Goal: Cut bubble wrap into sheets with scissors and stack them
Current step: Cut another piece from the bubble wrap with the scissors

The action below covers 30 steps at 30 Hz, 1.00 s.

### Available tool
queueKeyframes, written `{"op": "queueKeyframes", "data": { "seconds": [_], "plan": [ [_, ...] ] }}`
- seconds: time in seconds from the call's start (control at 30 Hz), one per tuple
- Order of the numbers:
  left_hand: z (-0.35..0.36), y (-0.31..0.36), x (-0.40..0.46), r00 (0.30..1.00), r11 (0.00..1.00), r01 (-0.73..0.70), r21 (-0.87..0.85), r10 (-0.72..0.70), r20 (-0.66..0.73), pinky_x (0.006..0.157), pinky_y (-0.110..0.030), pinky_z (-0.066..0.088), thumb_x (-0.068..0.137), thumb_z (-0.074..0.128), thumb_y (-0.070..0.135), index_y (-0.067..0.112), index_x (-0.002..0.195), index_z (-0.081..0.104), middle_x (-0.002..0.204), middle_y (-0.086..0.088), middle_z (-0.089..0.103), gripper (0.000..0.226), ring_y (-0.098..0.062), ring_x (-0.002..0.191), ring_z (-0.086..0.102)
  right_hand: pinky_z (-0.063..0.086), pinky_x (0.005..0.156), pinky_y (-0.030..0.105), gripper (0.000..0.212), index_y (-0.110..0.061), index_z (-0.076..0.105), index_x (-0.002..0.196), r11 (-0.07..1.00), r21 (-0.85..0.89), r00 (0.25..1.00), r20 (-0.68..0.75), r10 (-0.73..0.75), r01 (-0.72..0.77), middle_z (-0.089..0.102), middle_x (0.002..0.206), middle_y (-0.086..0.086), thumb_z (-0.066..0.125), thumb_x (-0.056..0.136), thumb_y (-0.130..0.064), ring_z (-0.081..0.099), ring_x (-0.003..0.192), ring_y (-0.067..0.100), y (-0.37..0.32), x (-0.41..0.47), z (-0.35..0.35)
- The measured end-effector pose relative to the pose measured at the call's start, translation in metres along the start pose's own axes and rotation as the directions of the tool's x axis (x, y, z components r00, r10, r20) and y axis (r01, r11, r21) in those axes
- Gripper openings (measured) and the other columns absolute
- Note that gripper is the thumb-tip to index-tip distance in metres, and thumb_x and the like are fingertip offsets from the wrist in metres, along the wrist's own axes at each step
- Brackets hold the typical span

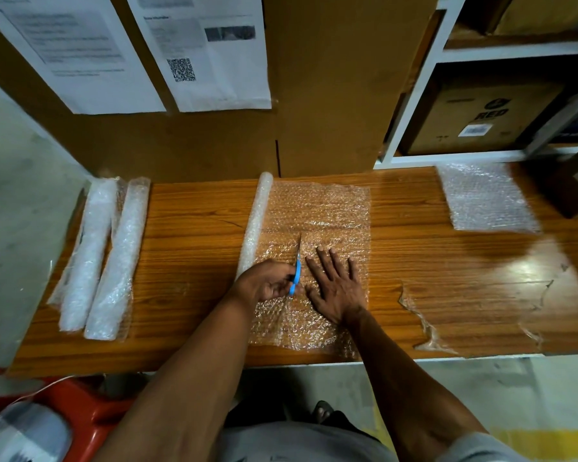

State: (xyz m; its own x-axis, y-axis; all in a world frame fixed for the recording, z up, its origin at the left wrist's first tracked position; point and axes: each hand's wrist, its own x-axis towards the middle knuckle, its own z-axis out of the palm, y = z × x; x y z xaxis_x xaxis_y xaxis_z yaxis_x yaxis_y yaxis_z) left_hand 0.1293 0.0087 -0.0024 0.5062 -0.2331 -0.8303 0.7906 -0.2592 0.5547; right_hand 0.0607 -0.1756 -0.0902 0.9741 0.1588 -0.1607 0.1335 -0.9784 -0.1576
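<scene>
Brown cardboard panels (314,95) stand behind your wood-grain worktop (194,228), with two printed paper sheets (201,51) stuck to them, one bearing a QR code. At far right a white shelf unit (414,105) holds a brown cardboard box (481,118). A red plastic stool (90,421) sits on the floor at near left.

Two rolled tubes of clear bubble wrap (104,258) lie side by side at the worktop's left end. In the middle, a partly unrolled length of clear bubble wrap (317,215) lies flat, its remaining roll along its left edge. A stack of cut bubble wrap sheets (484,198) rests at far right, and a clear plastic film (474,315) lies flat on the near right of the worktop.

Your left hand (264,285) has its fingers curled round the blue handles of the scissors (296,271), whose blades point away from you and lie on the unrolled wrap. Your right hand (336,285) lies just right of the scissors, palm down, its fingers spread straight and pressing the wrap flat. Both forearms reach in from the near edge.
</scene>
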Motion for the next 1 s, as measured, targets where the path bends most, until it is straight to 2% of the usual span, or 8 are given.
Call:
{"op": "queueKeyframes", "data": {
  "seconds": [0.23, 0.4, 0.5, 0.6, 0.7, 0.77, 0.87, 1.0],
  "plan": [
    [0.002, 0.005, 0.008, 0.998, 1.0, -0.007, -0.009, 0.006, -0.055, 0.035, -0.014, 0.042, 0.104, 0.05, -0.002, -0.003, 0.093, 0.064, 0.088, -0.021, 0.07, 0.018, -0.022, 0.061, 0.075, -0.005, 0.127, 0.061, 0.072, -0.038, -0.004, 0.167, 1.0, -0.004, 1.0, -0.005, 0.007, -0.007, -0.015, 0.175, 0.0, 0.012, 0.104, -0.069, -0.016, 0.161, 0.026, -0.001, -0.002, -0.002],
    [-0.002, 0.004, 0.013, 0.997, 1.0, 0.001, 0.004, 0.0, -0.082, 0.035, -0.013, 0.04, 0.101, 0.057, -0.005, -0.005, 0.097, 0.068, 0.094, -0.023, 0.073, 0.012, -0.027, 0.076, 0.077, -0.002, 0.127, 0.062, 0.072, -0.038, 0.0, 0.167, 1.0, -0.001, 1.0, -0.011, 0.017, -0.017, -0.009, 0.175, 0.0, 0.016, 0.104, -0.069, -0.013, 0.162, 0.025, -0.002, -0.002, -0.003],
    [-0.003, 0.003, 0.015, 0.997, 1.0, 0.012, 0.003, -0.012, -0.077, 0.037, -0.013, 0.043, 0.1, 0.061, -0.001, -0.004, 0.098, 0.069, 0.093, -0.022, 0.075, 0.008, -0.027, 0.083, 0.078, 0.012, 0.126, 0.06, 0.068, -0.033, 0.019, 0.165, 0.998, 0.053, 0.999, -0.042, 0.028, -0.026, 0.012, 0.175, 0.0, 0.025, 0.104, -0.063, 0.01, 0.162, 0.029, -0.005, 0.004, -0.011],
    [-0.002, 0.004, 0.012, 0.997, 1.0, 0.0, -0.017, -0.001, -0.073, 0.037, -0.013, 0.042, 0.096, 0.068, 0.001, -0.001, 0.091, 0.07, 0.09, -0.021, 0.075, 0.006, -0.026, 0.081, 0.078, 0.029, 0.117, 0.051, 0.061, -0.026, 0.034, 0.156, 0.996, 0.082, 0.995, -0.094, 0.029, -0.021, 0.035, 0.161, 0.002, 0.031, 0.103, -0.055, 0.038, 0.146, 0.027, -0.002, 0.018, -0.02],
    [-0.001, 0.004, 0.009, 0.997, 1.0, -0.022, -0.018, 0.02, -0.076, 0.037, -0.013, 0.041, 0.089, 0.078, 0.007, -0.002, 0.094, 0.069, 0.091, -0.022, 0.076, 0.014, -0.025, 0.081, 0.078, 0.008, 0.128, 0.059, 0.07, -0.03, 0.009, 0.168, 0.997, 0.061, 0.998, -0.03, 0.046, -0.044, 0.003, 0.176, 0.002, 0.019, 0.106, -0.062, 0.003, 0.162, 0.031, 0.006, 0.027, -0.012],
    [-0.004, 0.003, 0.011, 0.996, 0.999, -0.042, -0.008, 0.041, -0.078, 0.037, -0.013, 0.041, 0.084, 0.084, 0.01, -0.005, 0.1, 0.07, 0.094, -0.025, 0.077, 0.026, -0.026, 0.085, 0.077, -0.005, 0.128, 0.06, 0.072, -0.033, -0.003, 0.168, 0.998, 0.033, 0.999, 0.002, 0.054, -0.054, -0.012, 0.175, 0.001, 0.012, 0.105, -0.066, -0.013, 0.161, 0.03, 0.01, 0.029, -0.004],
    [-0.007, 0.003, 0.015, 0.994, 0.999, -0.045, 0.011, 0.046, -0.103, 0.036, -0.012, 0.039, 0.087, 0.08, 0.004, -0.006, 0.098, 0.071, 0.093, -0.023, 0.076, 0.018, -0.019, 0.072, 0.076, -0.012, 0.127, 0.057, 0.072, -0.033, -0.006, 0.167, 0.998, 0.017, 0.998, -0.006, 0.055, -0.055, -0.012, 0.175, 0.002, 0.012, 0.105, -0.065, -0.014, 0.161, 0.029, 0.008, 0.027, -0.004],
    [-0.01, 0.001, 0.022, 0.995, 0.999, -0.005, 0.035, 0.008, -0.1, 0.036, -0.014, 0.039, 0.096, 0.067, -0.001, -0.006, 0.104, 0.071, 0.094, -0.021, 0.078, 0.01, -0.027, 0.094, 0.076, -0.01, 0.127, 0.058, 0.072, -0.033, -0.007, 0.167, 0.998, -0.004, 0.998, -0.013, 0.067, -0.067, -0.013, 0.174, 0.002, 0.014, 0.106, -0.064, -0.013, 0.161, 0.029, 0.008, 0.026, -0.003]
  ]
}}
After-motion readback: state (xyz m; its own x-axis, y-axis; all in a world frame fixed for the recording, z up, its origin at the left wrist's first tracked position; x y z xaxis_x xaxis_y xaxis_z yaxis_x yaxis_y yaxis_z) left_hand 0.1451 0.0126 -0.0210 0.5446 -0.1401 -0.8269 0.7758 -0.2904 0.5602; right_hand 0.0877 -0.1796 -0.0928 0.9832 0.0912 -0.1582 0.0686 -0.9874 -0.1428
